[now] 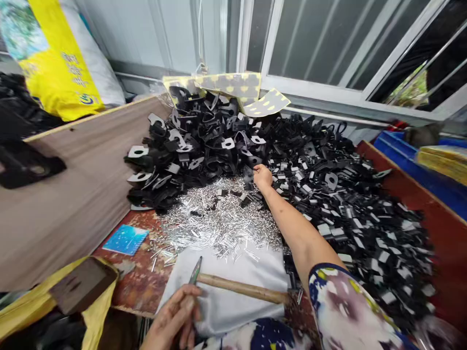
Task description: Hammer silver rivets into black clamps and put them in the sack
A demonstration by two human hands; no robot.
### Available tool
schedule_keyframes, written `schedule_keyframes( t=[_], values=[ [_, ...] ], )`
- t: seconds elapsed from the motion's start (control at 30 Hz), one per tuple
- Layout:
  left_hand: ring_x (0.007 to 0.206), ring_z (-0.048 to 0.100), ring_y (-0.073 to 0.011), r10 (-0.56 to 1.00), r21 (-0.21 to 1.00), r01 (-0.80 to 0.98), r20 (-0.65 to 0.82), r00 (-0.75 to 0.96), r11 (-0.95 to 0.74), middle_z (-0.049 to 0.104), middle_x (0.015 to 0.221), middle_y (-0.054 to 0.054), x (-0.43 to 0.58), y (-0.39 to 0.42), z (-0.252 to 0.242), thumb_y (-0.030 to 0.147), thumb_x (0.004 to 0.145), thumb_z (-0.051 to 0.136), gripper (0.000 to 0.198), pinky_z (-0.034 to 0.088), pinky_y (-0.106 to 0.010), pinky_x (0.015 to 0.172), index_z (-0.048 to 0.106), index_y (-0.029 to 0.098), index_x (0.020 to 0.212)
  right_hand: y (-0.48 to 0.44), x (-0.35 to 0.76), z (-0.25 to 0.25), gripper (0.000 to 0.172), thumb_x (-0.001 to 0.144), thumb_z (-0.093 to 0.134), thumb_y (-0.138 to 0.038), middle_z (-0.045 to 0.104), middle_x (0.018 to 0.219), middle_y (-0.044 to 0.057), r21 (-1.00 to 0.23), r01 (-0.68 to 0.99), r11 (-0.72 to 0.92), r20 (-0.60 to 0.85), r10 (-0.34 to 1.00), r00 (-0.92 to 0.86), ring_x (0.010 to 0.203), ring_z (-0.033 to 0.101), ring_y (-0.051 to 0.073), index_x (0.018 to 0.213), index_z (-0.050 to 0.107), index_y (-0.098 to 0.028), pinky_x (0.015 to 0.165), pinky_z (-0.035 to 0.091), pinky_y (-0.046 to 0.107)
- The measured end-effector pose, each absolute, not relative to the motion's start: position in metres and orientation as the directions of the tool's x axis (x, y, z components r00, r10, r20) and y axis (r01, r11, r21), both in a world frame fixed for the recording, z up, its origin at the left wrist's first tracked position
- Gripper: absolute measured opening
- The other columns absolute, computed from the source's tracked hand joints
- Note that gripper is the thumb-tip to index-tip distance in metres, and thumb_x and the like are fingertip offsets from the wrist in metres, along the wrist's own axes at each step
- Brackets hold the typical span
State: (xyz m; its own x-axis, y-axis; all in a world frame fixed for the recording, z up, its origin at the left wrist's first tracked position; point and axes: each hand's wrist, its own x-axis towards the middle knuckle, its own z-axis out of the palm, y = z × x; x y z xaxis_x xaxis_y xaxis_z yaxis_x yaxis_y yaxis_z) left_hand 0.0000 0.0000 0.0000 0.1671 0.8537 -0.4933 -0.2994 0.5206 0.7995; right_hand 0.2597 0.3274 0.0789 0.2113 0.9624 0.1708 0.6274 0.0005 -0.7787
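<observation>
My right hand (pixel 263 178) reaches far forward over the pile, its fingers closed at the edge of a black plate-like part (pixel 248 175). Close to me, my left hand (pixel 177 316) is loosely closed, thumb against the curled fingers; whatever they may hold is hidden. Just beyond it a hammer (pixel 241 288) lies on a grey cloth (pixel 233 313), its wooden handle pointing right. A heap of shiny metal pins (pixel 219 218) spreads behind the cloth. Black brackets with holes (pixel 204 131) are piled at the back left, and smaller black clips (pixel 339 209) cover the right side.
A wooden board (pixel 91 160) walls off the left side. A blue card (pixel 126 239) lies on the worn red tabletop (pixel 136 277). At the front left sits a yellow-edged bag (pixel 95 321) with a brown block (pixel 83 285). A blue crate (pixel 397 146) stands at the right.
</observation>
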Motion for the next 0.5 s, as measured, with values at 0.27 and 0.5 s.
schedule_keyframes(
  t=[0.27, 0.5],
  values=[
    [0.108, 0.062, -0.0279, 0.995, 0.996, -0.035, -0.086, -0.051, 0.084, 0.061, 0.135, -0.008, 0.002, 0.036, 0.029, 0.049, 0.084, 0.076, 0.059, 0.058, -0.036, 0.088, 0.058, 0.038, 0.140, 0.197, 0.233, 0.075, 0.011, 0.085, 0.073, -0.023, 0.078, 0.097, -0.007, -0.817, 0.467, 0.338, 0.148, 0.906, -0.396, 0.090, 0.073, 0.017, 0.091, 0.076, -0.031, 0.087, 0.059, 0.033],
    [0.093, 0.066, -0.0283, 0.983, 0.990, 0.050, -0.137, 0.122, 0.132, 0.071, 0.111, -0.010, 0.018, 0.040, 0.025, 0.054, 0.079, 0.079, 0.030, 0.052, -0.035, 0.083, 0.083, 0.025, 0.086, 0.200, 0.264, 0.086, 0.022, 0.100, 0.063, -0.039, 0.076, 0.101, -0.002, -0.572, 0.679, 0.460, 0.105, 0.862, -0.496, 0.084, 0.071, 0.015, 0.120, 0.070, -0.032, 0.077, 0.061, 0.032]
  ],
)
